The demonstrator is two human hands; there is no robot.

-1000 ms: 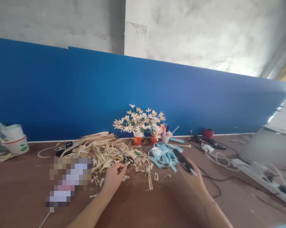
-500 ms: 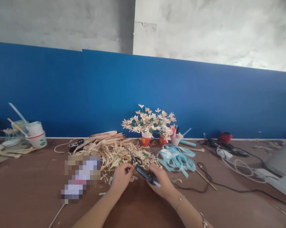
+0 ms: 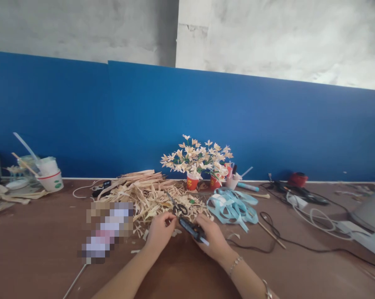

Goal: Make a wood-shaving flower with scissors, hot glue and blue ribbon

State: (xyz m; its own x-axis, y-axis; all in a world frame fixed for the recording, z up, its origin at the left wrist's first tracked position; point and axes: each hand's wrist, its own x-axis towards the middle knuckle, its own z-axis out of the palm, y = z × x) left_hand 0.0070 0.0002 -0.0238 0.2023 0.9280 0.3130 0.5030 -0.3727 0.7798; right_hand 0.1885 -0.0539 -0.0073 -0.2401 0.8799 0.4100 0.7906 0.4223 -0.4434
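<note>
My right hand is wrapped round a black glue gun, with a pale glue stick poking out of its rear end. The gun's front points up and left, close to the fingertips of my left hand. Thumb and finger of that hand are pinched together; whatever is between them is too small to make out. Just beyond both hands, black-handled scissors rest on a heap of pale dried husk strips. Cream-coloured flowers on green stems stand in red cups behind the heap.
Light blue ribbon lies tangled right of the heap, near a thin stick and a black cord. A blurred-out phone-like object sits at left with a cable. A white tub stands far left, a power strip far right.
The view has shifted slightly, so the scene sits a little to the right. Both hands keep nearly the same pose, and the glue gun stays close to the left fingertips.
</note>
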